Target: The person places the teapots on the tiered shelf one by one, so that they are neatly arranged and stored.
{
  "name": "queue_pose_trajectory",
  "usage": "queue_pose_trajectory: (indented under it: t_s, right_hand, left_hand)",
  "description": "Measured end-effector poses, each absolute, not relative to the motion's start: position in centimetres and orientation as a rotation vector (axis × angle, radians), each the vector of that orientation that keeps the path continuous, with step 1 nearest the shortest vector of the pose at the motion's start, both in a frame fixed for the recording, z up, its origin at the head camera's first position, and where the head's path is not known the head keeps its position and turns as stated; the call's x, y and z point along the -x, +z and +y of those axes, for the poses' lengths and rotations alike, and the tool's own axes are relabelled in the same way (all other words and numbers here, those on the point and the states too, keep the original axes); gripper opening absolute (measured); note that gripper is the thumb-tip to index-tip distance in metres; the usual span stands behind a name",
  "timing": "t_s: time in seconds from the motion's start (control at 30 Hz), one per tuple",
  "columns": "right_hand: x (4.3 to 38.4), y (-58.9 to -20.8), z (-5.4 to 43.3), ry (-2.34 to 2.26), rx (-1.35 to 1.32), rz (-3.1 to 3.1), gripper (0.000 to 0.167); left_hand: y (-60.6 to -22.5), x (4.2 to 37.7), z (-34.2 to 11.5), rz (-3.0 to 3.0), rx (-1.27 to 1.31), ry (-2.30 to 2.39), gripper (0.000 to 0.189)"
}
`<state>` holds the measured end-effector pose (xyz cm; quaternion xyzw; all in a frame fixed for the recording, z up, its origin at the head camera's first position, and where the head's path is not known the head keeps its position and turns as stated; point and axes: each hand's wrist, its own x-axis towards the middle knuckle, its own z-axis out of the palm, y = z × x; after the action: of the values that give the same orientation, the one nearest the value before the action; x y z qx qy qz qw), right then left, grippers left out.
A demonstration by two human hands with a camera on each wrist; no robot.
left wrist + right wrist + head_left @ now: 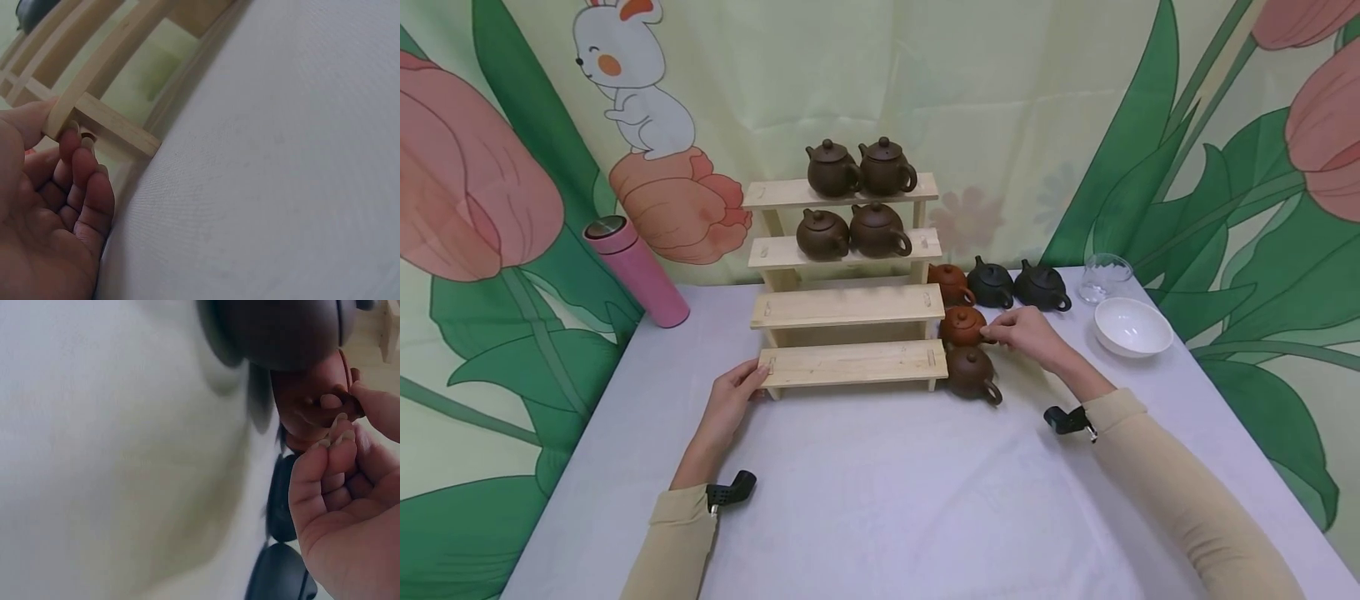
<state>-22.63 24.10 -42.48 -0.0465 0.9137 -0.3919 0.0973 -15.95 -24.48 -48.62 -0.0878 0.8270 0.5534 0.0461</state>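
My left hand [728,408] pinches the left end of the lowest step of a wooden stepped stand [850,365], thumb on top and fingers beneath. With thumb and fingertips, my right hand [1028,335] grips the handle of a reddish-brown teapot [961,323] beside the stand's right end. A dark brown teapot [972,375] stands just in front of it; behind is another reddish teapot [951,284]. In the right wrist view, the held teapot's handle [328,414] shows between thumb and fingers. Two dark brown teapots [832,169] sit on the top step, two more [822,236] on the step below.
Two black teapots [990,285] stand in the back row on the right. Farther right are a clear glass bowl [1105,279] and a white bowl [1132,329]. A pink bottle [643,275] stands at the back left of the white-covered table [880,500]. A printed curtain hangs behind.
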Motion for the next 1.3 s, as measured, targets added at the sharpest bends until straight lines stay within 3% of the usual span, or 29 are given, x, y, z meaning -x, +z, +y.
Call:
queue_pose_trajectory:
  t_s: [0.9,1.3]
  right_hand:
    - [20.7,-36.9,26.3,-1.272,0.187,2.715,0.038]
    - [20.5,-35.4,25.7,-1.344,0.266,2.679,0.034]
  left_hand:
    - [-48.6,16.0,-24.5,2.517,0.250,1.699,0.071]
    - [-48.7,16.0,-24.6,2.531,0.249,1.686,0.070]
